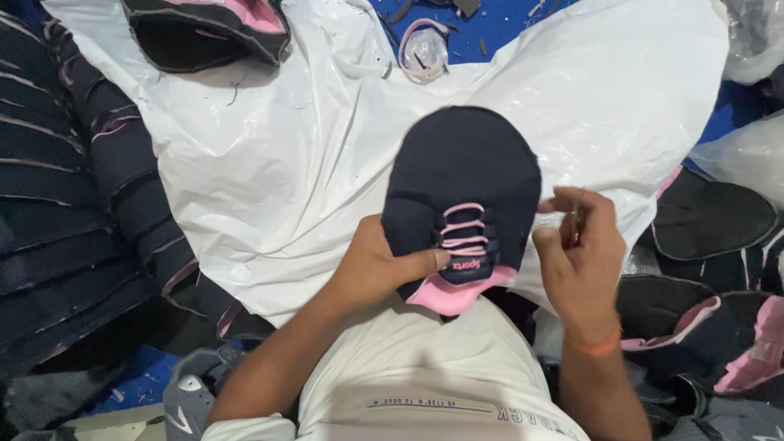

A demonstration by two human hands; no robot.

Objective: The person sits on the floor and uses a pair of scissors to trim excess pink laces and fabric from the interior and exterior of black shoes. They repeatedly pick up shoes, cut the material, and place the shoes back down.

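Your left hand (371,269) grips the navy shoe upper (461,175), thumb pressed beside its pink laces (465,229). Your right hand (580,261) curls just right of the upper, fingertips pinched together.

Dark navy shoe upper (462,192) sitting at frame center, lying flat-ish over white plastic sheet (269,155), rounded toe end pointing toward the top of frame. Pink laces (465,229) crossing in several rows over its lower middle, pink tongue lining (457,292) sticking out at its bottom edge. Left hand (371,265) gripping its lower left side, thumb lying across the lace area.
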